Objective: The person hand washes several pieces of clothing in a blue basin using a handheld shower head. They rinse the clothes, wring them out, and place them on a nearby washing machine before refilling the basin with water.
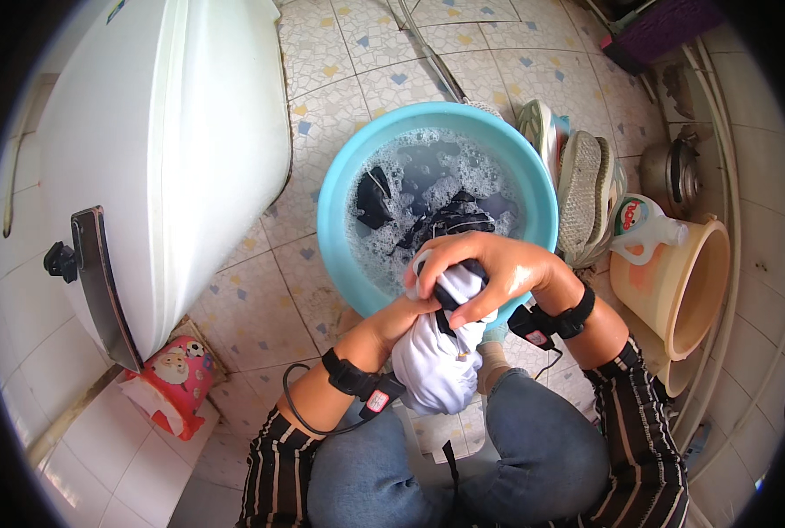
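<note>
A wet white garment with black parts (pixel 442 369) is bunched between both hands over the near rim of a light-blue basin (pixel 331 218). My right hand (pixel 491 264) curls over its top from the right, fingers bent around the cloth. From the left, my left hand (pixel 409 313) grips the same bundle lower down; its fingers are largely hidden by the cloth and the right hand. The white lower part hangs between my knees. In the basin, dark cloth (pixel 374 198) lies partly under cloudy, sudsy water (pixel 425 158).
Upturned shoes (pixel 580 191) lean by the basin's right side. Beyond them are a detergent bottle (pixel 649 228), a beige bucket (pixel 689 290) and a metal kettle (pixel 670 175). A white appliance (pixel 221 119) stands left, near a mounted phone (pixel 105 284) and a red printed bag (pixel 174 383).
</note>
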Tool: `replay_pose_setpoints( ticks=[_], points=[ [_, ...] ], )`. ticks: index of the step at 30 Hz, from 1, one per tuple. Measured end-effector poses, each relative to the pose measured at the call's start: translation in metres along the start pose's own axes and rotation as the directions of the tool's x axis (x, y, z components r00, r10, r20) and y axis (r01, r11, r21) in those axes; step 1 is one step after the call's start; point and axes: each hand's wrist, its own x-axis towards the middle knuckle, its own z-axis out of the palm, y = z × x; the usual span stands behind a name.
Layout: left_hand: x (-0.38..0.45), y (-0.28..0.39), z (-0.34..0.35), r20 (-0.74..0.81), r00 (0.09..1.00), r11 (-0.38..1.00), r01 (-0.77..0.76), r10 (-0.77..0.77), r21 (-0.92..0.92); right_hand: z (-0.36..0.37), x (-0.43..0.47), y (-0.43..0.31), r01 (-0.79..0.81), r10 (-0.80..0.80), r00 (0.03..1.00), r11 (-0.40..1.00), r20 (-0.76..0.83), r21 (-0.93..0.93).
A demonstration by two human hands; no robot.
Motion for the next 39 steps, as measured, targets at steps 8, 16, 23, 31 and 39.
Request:
replay_pose_setpoints(
  ticks=[8, 16, 23, 31, 39],
  points=[
    [0.013, 0.019, 0.011, -0.130, 0.939, 0.830, -0.212, 0.320, 0.515, 0.002, 0.013, 0.033, -0.240, 0.246, 0.764, 0.966, -0.597, 0.091],
    [0.040, 0.019, 0.010, -0.271, 0.831, 0.647, -0.133, 0.485, 0.751, 0.017, 0.063, 0.033, -0.527, -0.036, 0.689, 0.661, -0.724, -0.534],
    [0.026, 0.030, 0.031, -0.186, 0.700, 0.485, -0.256, 0.690, 0.836, 0.005, 0.041, 0.011, -0.346, -0.262, 0.656, 0.729, -0.708, -0.591],
    [-0.010, 0.074, 0.068, -0.026, 0.673, 0.653, -0.707, 0.740, 0.272, 0.053, 0.000, -0.036, -0.188, -0.042, 0.674, 0.956, -0.737, -0.227],
    [-0.056, 0.083, 0.053, -0.200, 0.543, 0.578, -0.775, 0.816, 0.256, 0.008, 0.108, -0.199, 0.201, -0.553, 0.716, 0.748, -0.427, -0.632]
  ],
)
